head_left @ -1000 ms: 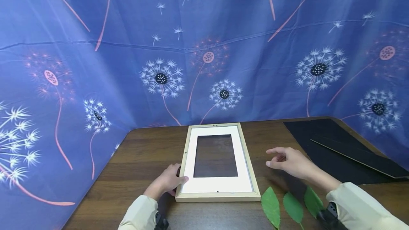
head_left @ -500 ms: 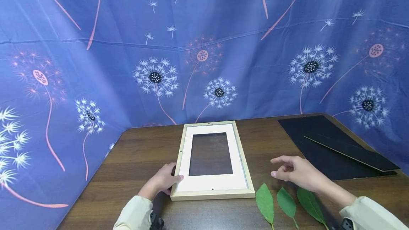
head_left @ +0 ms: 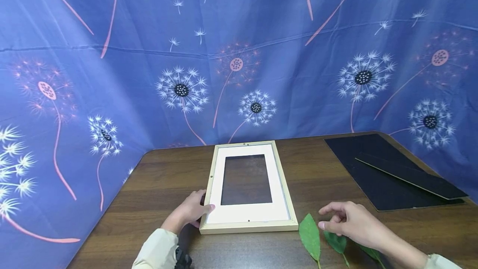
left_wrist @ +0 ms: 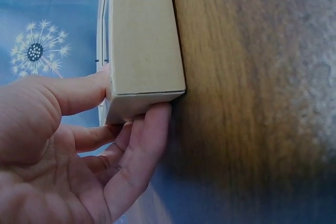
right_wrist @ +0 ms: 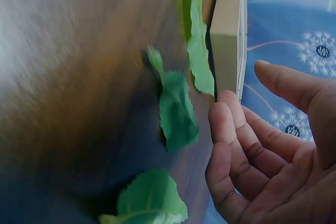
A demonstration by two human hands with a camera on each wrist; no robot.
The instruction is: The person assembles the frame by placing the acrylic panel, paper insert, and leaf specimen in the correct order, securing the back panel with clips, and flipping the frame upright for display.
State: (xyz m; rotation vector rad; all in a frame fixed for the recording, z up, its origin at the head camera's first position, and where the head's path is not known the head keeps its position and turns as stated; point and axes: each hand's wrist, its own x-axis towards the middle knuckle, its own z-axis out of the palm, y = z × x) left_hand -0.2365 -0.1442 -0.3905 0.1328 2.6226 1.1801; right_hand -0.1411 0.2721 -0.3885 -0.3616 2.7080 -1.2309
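Note:
A pale wooden picture frame (head_left: 248, 228) lies flat on the table, a white mat (head_left: 239, 214) with a rectangular opening inside it. My left hand (head_left: 190, 211) grips its near left corner, thumb on top and fingers against the side, as the left wrist view also shows. Over the leaves to the right of the frame hovers my right hand (head_left: 356, 223), fingers loosely bent and holding nothing. The nearest leaf to the frame is a green leaf (head_left: 310, 235); a second leaf (head_left: 336, 242) and a third leaf (head_left: 371, 254) lie partly hidden beneath the hand.
A large black board (head_left: 358, 165) lies at the right of the brown wooden table (head_left: 160, 177), with a narrower black piece (head_left: 414, 177) resting tilted on it. Blue cloth (head_left: 298, 94) with a dandelion print hangs behind and at the sides.
My right hand has come down and toward me, from beside the frame to over the leaves. The left hand keeps its grip on the frame. The head view has shifted slightly.

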